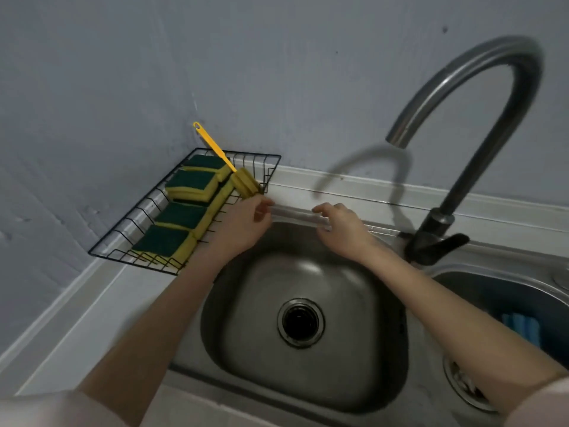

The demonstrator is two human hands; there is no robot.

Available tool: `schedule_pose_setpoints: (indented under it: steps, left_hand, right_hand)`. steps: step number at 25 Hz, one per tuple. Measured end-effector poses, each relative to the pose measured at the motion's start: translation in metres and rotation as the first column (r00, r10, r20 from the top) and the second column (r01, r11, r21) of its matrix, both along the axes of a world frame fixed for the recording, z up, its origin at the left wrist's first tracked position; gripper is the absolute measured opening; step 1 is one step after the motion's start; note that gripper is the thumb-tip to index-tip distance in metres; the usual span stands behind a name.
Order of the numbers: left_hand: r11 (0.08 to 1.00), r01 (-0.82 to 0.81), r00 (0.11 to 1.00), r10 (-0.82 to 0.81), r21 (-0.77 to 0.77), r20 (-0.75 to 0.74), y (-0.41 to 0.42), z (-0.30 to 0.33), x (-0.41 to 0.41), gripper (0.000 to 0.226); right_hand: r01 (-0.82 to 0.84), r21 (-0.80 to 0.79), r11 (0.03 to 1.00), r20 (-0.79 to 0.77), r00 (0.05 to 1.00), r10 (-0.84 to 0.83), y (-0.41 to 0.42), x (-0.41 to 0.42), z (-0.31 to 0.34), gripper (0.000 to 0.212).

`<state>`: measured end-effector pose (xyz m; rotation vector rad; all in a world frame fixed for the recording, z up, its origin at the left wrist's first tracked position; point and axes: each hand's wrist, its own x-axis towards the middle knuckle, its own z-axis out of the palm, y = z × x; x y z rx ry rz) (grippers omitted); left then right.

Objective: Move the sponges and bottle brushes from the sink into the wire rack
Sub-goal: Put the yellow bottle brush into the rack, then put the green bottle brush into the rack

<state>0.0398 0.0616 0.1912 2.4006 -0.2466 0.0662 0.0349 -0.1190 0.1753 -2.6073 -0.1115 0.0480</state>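
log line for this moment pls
left hand at bottle brush in wire rack | right hand empty on sink rim | sponges racked

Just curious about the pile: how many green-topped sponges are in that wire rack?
4 show in the wire rack: far sponge, second sponge, third sponge, nearest sponge. More may be hidden beneath.

Second basin [505, 291] cut off by right edge; blue item [523, 326] inside too dim to identify; left hand [243, 224] covers rack's [129, 257] near corner.
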Motion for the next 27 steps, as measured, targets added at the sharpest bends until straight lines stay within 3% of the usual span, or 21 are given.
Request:
schedule_pose_setpoints:
  steps: [7, 19, 23, 27]
  left_hand:
    - [0.978, 0.204, 0.979, -0.203, 0.052, -0.024, -0.083, -0.024, -0.066, 0.027]
    - [0.938, 0.341, 0.919, -0.32, 0.056, -0.23, -0.217, -0.072, -0.112, 0.028]
    - [0.96, 0.259, 0.855, -0.277, -0.102, -0.439, -0.261, -0.102, -0.113, 0.029]
    - [0.97, -0.028, 0.724, -0.146, -0.24, -0.674, -0.295, -0.136, -0.111, 0.042]
  right_hand:
    - [0.072, 0.011, 0.997, -0.032, 0.997, -0.072, -0.08, -0.078, -0.018, 0.04]
    - [0.3, 0.055, 0.952, -0.171, 0.943, -0.287, -0.214, -0.151, -0.075, 0.037]
    - [0.339, 0.052, 0.939, -0.244, 0.916, -0.317, -0.246, -0.142, -0.096, 0.039]
    - [0.344, 0.044, 0.938, -0.314, 0.896, -0.314, -0.269, -0.123, -0.121, 0.044]
